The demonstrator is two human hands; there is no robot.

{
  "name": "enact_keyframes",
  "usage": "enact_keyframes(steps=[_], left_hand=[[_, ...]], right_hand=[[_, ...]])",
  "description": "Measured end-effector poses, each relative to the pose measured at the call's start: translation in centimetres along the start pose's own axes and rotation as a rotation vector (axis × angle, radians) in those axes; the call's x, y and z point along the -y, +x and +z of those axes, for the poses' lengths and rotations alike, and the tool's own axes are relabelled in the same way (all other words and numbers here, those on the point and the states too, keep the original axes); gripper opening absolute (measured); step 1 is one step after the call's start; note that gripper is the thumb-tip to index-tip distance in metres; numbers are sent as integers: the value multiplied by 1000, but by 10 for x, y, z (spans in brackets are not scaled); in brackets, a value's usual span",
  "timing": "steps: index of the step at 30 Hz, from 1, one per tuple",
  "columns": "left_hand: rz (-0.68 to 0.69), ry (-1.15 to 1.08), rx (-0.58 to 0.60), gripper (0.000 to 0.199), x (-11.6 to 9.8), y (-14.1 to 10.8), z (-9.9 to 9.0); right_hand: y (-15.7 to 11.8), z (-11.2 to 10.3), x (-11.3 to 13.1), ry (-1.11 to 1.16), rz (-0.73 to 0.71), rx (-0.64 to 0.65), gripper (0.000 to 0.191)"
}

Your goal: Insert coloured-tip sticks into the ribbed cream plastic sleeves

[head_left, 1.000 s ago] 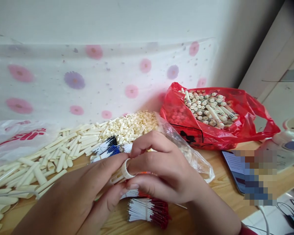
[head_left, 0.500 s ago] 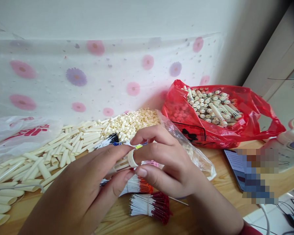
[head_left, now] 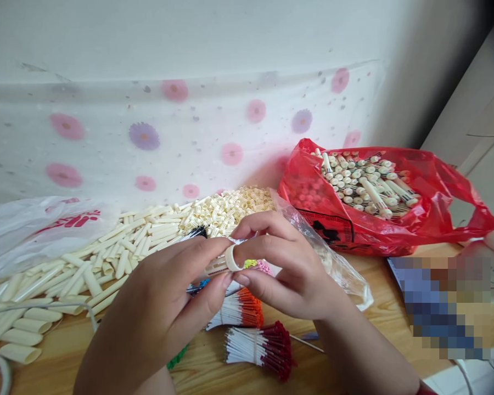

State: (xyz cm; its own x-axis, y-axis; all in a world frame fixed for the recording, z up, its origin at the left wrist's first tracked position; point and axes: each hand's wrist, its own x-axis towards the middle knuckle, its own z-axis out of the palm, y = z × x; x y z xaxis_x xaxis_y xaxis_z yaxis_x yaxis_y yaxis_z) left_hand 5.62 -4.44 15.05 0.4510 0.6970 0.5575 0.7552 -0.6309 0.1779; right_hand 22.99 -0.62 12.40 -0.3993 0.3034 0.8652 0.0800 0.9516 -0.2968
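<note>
Between my hands is a short cream plastic tube (head_left: pixel 231 258) with a ring-shaped end and slots along its side. My left hand (head_left: pixel 156 296) grips its body, thumb and fingers closed round it. My right hand (head_left: pixel 288 269) pinches the ring end, the thumb below and a fingertip at the opening. Whether that fingertip is inside the ring, I cannot tell. Just below lie a bundle of white sticks with orange tips (head_left: pixel 241 307) and a banded bundle with dark red tips (head_left: pixel 259 351). Pink, yellow, blue and green tips show partly behind my hands.
Long cream tubes (head_left: pixel 78 274) spread over the wooden table (head_left: pixel 214 370) at left, beside a heap of small slotted pieces (head_left: pixel 230 211). A red plastic bag (head_left: pixel 313 214) full of assembled tubes stands at right. A white bag (head_left: pixel 20 230) and a cable (head_left: pixel 66 306) lie at left.
The view has swung a little to the left, so the scene sits farther right. Both hands keep hold of the tube, its ring end now turned slightly more toward me.
</note>
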Motion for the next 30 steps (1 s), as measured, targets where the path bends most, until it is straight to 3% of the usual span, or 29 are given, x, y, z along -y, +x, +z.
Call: enact_keyframes(steps=[5,10,18,24,27,30], left_hand=[[44,13,-61,18,3,2,2],[39,-23,-43,24,8,6,6],[-15,-81,-46,29,9,5,13],[28,20,-141,30,1,2,10],[-65,44,-215,30,-1,-7,4],[-191,-49,-398,22,-4,-13,0]], right_hand=[[1,0,0,-20,3,-2,9],[2,-2,-2,-78,12,20,7],[0,-4,-8,56,80,12,6],[0,-9,-1,40,48,17,8],[-2,-17,4,20,46,-20,14],[-10,-16,-5,19,55,-116,11]])
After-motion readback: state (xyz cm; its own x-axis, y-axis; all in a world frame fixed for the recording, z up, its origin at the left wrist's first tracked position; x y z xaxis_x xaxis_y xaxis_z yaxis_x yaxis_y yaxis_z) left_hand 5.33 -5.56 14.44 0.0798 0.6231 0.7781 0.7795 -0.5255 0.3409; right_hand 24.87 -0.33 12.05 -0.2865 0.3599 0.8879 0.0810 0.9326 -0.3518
